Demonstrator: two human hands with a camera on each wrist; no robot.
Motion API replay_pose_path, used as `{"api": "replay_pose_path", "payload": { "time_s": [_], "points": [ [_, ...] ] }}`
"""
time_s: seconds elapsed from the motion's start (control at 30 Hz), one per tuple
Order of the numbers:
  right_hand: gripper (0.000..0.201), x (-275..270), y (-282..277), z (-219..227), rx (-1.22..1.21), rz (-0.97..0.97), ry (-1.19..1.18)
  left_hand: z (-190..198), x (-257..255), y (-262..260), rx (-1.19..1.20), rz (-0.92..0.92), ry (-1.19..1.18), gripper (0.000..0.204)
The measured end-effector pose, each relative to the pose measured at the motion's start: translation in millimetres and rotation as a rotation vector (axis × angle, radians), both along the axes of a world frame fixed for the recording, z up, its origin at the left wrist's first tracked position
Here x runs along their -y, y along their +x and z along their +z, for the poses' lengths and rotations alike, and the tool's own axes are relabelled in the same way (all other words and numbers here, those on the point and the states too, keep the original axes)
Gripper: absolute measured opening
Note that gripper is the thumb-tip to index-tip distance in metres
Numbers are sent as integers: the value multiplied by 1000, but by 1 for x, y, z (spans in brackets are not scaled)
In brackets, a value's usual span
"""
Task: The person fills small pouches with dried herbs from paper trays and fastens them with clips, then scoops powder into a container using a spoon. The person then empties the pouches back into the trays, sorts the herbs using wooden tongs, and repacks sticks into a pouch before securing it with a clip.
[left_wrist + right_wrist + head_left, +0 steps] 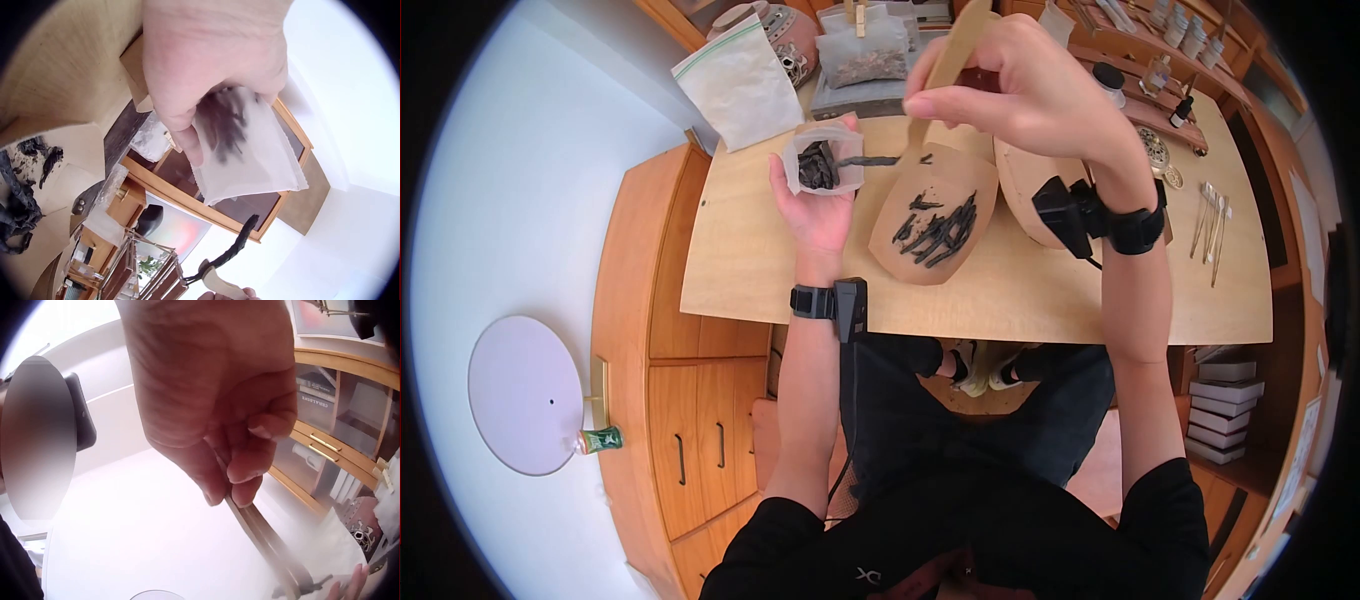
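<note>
**Right hand [215, 387] close up, tongs carrying a strip at the bag mouth**

Right wrist view: hand fills the upper foreground, thumb and fingers pinching long, flat, light-brown wooden tongs [256, 532]. They run down and right. Thin, wrinkled, near-black strip [306, 589] sits crosswise at the tips, part blurred.

Head view: the strip is below the right hand and off toward the left hand [817, 215]. Long axis runs roughly sideways, from tong tips to the open mouth of a small translucent white bag [853, 178]. So the free end faces the opening, not the side wall. Contact with the rim: can't tell. Left hand grips the bag, mouth up toward the camera, folded dark pieces visible inside. Shallow tan tray [887, 213] with more near-black strips [940, 232] sits just beside, on the pale wooden table [750, 235].

Left wrist view: left fingers curl round the bag, dark contents showing through. Strip is slanted, free end angled up toward the bag, a visible gap from this angle. Left hand is nearer the bag; right has the strip, via tongs only.
</note>
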State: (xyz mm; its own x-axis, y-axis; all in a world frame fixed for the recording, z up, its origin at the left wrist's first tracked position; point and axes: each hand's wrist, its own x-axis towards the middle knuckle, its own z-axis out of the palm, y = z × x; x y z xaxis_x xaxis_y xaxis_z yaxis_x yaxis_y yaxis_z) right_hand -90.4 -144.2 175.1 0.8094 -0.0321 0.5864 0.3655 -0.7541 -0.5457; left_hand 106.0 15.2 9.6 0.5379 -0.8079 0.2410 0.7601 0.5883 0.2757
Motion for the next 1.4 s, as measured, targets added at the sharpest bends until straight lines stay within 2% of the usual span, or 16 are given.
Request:
{"api": "replay_pose_path", "payload": {
  "time_s": [0.03,0.07,0.1,0.13,0.17,0.23,0.27,0.33,0.73,0.93,1.17,1.27,1.33,1.4],
  "points": [
    [20,-1,4,-2,2,-3,1,1,1,-1,10,67,60,65],
    [28,-1,10,-7,47,-65,-69,0,1,-1,12,64,61,65],
    [37,-3,15,-11,92,-127,-139,-2,0,0,-39,-100,-103,64],
    [37,-7,18,-14,93,-131,-138,-4,-1,2,-91,-263,-267,62],
    [35,-13,21,-17,102,-134,-150,-8,-2,5,-91,-266,-265,62],
    [29,-24,24,-18,79,-169,-202,-10,-3,8,-40,2,5,59],
    [29,-26,27,-20,78,-173,-201,-9,-2,5,-40,-2,7,59],
    [30,-32,35,-30,78,-206,-144,-4,-2,-1,78,141,211,57],
    [28,-44,51,-51,214,-380,-127,-8,-3,4,76,101,201,60],
    [29,-43,54,-50,175,-349,39,-6,-3,2,115,109,218,62],
    [32,-33,41,-34,158,-317,-13,-2,-2,-1,58,127,199,62],
    [34,-19,24,-19,100,-219,-86,1,-3,-3,27,217,252,61],
    [21,-10,11,-11,-171,-80,-175,-4,-2,4,-44,-258,-248,64],
    [20,-3,11,-14,-245,-49,-192,-7,-2,6,-53,-189,-191,66]
  ]
}}
